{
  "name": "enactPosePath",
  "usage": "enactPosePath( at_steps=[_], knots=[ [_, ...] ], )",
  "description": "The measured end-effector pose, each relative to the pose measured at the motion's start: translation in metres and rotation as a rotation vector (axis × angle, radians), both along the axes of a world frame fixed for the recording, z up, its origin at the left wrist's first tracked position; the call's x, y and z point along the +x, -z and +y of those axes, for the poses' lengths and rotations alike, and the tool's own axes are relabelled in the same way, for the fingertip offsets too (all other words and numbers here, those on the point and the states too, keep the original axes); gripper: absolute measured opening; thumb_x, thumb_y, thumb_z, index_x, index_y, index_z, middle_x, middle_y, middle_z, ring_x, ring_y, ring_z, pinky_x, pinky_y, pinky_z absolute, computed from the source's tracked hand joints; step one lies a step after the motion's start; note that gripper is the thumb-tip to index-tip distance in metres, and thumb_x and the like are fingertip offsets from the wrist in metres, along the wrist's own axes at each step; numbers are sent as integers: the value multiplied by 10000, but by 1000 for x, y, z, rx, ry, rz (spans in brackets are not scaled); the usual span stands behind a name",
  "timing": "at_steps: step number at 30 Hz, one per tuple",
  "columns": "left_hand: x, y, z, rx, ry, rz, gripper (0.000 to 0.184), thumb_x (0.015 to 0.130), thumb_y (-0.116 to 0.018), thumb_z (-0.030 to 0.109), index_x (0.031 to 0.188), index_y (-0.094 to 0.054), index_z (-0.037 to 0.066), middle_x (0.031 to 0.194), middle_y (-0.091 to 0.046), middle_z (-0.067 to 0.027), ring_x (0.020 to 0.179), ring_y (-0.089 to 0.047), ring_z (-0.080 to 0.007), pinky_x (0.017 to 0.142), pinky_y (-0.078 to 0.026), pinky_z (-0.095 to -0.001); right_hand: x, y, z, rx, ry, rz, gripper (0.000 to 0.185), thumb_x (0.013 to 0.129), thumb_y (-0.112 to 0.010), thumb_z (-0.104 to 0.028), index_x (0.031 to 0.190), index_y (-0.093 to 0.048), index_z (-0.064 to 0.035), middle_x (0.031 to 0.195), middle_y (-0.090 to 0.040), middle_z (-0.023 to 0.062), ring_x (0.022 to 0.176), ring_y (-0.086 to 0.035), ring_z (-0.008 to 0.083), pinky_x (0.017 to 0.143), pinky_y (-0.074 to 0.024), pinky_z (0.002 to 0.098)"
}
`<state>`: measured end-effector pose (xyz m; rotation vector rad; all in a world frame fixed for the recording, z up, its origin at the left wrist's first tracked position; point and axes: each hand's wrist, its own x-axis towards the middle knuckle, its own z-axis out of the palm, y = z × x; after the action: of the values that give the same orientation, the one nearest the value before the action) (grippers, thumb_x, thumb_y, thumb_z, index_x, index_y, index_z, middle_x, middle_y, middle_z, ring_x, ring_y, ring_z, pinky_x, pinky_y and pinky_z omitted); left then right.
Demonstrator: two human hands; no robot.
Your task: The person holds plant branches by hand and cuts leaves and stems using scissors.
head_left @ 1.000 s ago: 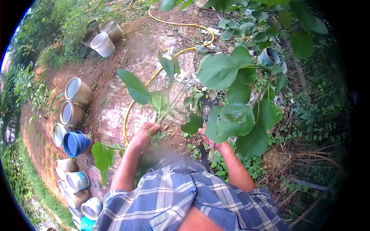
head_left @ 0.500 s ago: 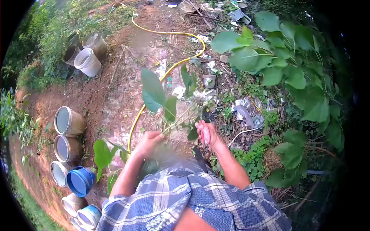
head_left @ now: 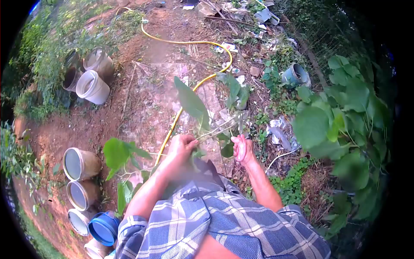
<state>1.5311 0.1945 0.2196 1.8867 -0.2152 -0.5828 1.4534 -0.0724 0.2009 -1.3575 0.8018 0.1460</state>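
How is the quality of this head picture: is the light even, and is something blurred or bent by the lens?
Head view: fisheye bending, black corners; head view: soft daylight, darker towards the right edge; head view: hazy smear between left forearm and shirt; head view: tip of the pink-red tool unclear.

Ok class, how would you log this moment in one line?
left hand: gripping leafy stems | right hand: holding red-handled tool near stems | ground: yellow hose, blue bucket

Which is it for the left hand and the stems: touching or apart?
Touching. The head view shows the left hand closed, with the stems running out from its fingertips.
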Motion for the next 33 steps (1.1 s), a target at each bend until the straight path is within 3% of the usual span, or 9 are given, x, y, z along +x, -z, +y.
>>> enactPosePath(
  at_steps=[3, 6, 7, 10, 13, 26, 27, 30, 33],
  knots=[
    [91, 32, -51, -96, 146, 27, 168, 892, -665, 161, 862, -716, 4, 657, -648, -47, 601, -552, -87, 571, -454, -298, 58, 4, -43, -17, 112, -110, 252, 808, -748, -295, 779, -552, -138, 626, -475, -47, 471, -449, 71, 417, -361, 230],
    [187, 1, -110, -103, 268, -164, 200, 912, -642, 200, 859, -716, 22, 628, -599, -14, 597, -515, -76, 571, -440, -302, 135, -15, -89, -102, 287, -151, 212, 803, -756, -210, 785, -553, -149, 627, -438, -65, 471, -419, 46, 412, -324, 190],
    [216, -24, -124, -37, 332, -64, 205, 894, -627, 172, 866, -694, -19, 710, -657, -158, 653, -639, -248, 649, -493, -388, 162, -25, -100, -104, 326, -138, 211, 812, -743, -220, 755, -550, -156, 609, -435, -66, 462, -412, 40, 398, -317, 199],
    [291, -40, -148, -42, 400, -145, 207, 909, -617, 165, 938, -691, -27, 738, -663, -181, 680, -654, -258, 668, -504, -394, 229, -56, -116, -164, 306, -158, 244, 827, -709, -231, 688, -537, -127, 560, -408, -68, 442, -409, 43, 393, -316, 214],
    [361, -14, -151, -88, 395, -82, 207, 928, -651, 208, 934, -728, 17, 685, -654, -12, 628, -545, -63, 592, -463, -280, 287, -61, -116, -165, 274, -199, 237, 823, -714, -227, 700, -543, -118, 572, -418, -67, 449, -413, 45, 401, -317, 209],
    [695, 51, -159, -182, 479, 139, 193, 920, -685, 174, 888, -729, -12, 709, -659, 22, 615, -523, -50, 558, -426, -242, 580, -25, -86, -313, 434, -199, 221, 801, -727, -242, 717, -569, -113, 587, -461, -62, 463, -418, 51, 420, -304, 232],
    [731, 16, -155, -86, 545, 125, 223, 917, -684, 221, 888, -734, 6, 658, -640, 22, 601, -514, -50, 547, -417, -258, 613, -29, -83, -313, 452, -215, 219, 799, -729, -242, 716, -570, -115, 591, -462, -62, 468, -420, 50, 423, -306, 231],
    [821, -19, -150, 67, 527, -290, 330, 927, -638, 358, 894, -738, 44, 602, -618, -105, 550, -578, -175, 588, -468, -370, 699, -38, -81, -293, 497, -211, 223, 793, -736, -244, 715, -572, -114, 598, -466, -63, 484, -427, 49, 435, -322, 231],
    [899, -23, -154, 119, 486, -366, 365, 930, -632, 382, 883, -733, 34, 621, -622, -142, 557, -594, -245, 610, -478, -402, 776, -48, -83, -300, 540, -191, 229, 789, -738, -239, 701, -574, -106, 598, -472, -55, 483, -433, 54, 438, -334, 240]
  ],
)
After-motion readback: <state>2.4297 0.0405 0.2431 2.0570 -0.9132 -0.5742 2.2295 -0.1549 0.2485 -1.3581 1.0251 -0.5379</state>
